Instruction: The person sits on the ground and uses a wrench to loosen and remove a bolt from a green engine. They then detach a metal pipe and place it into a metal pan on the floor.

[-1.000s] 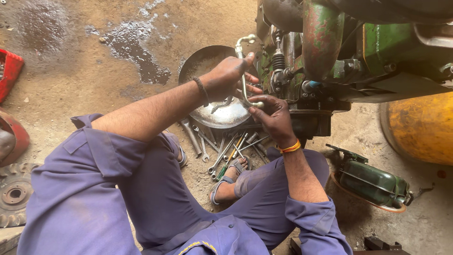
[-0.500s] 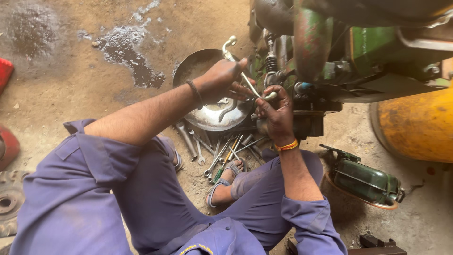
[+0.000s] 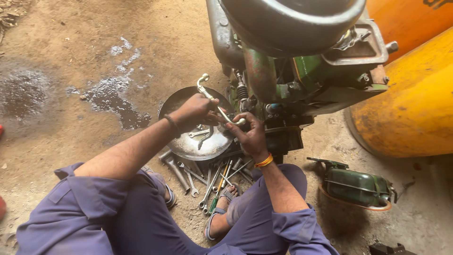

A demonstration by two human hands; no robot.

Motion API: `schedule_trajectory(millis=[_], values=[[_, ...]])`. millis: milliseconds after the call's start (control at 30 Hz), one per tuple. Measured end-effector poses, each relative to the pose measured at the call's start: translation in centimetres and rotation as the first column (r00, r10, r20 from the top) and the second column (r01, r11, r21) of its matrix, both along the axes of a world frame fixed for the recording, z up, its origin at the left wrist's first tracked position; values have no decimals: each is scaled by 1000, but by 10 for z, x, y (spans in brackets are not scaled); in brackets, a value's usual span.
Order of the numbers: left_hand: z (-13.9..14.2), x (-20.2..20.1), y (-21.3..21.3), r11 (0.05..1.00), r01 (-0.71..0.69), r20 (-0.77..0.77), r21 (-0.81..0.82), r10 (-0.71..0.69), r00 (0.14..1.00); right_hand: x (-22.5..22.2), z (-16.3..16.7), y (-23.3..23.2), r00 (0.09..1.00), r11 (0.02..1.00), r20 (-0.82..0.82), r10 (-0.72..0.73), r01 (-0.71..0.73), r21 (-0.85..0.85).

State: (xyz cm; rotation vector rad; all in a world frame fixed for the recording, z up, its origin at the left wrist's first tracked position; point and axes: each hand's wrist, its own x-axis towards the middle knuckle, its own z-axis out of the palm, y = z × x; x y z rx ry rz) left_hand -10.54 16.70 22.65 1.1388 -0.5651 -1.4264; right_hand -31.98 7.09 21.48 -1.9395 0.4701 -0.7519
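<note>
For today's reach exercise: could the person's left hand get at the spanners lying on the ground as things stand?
Probably yes. The left hand grips a spanner by the engine, but the spanners on the ground lie uncovered just below the pan, between the legs.

Purple workwear with sleeves rolled to the elbows, matching purple trousers, dark band on the left wrist (image 3: pixel 172 124), orange-yellow bangle on the right wrist (image 3: pixel 264 162), grey strap sandals (image 3: pixel 218 215) on both feet.
</note>
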Motion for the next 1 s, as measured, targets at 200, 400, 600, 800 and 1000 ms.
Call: schedule_trajectory(millis=[200,400,600,800,1000], values=[[-4,11,-2,982,-31,190,186,-5,982,-1,3,1,983,969,-70,169,-152,193],[1,13,2,976,-29,348,216,-49,936,-4,10,2,931,871,-49,362,-319,373],[7,11,2,959,-23,352,281,-80,932,-7,8,2,910,804,-41,413,-343,486],[5,11,1,950,-16,394,311,-114,912,-7,3,1,918,865,-82,388,-332,377],[8,10,1,949,-18,418,314,-122,900,-8,7,1,925,903,-107,365,-324,281]])
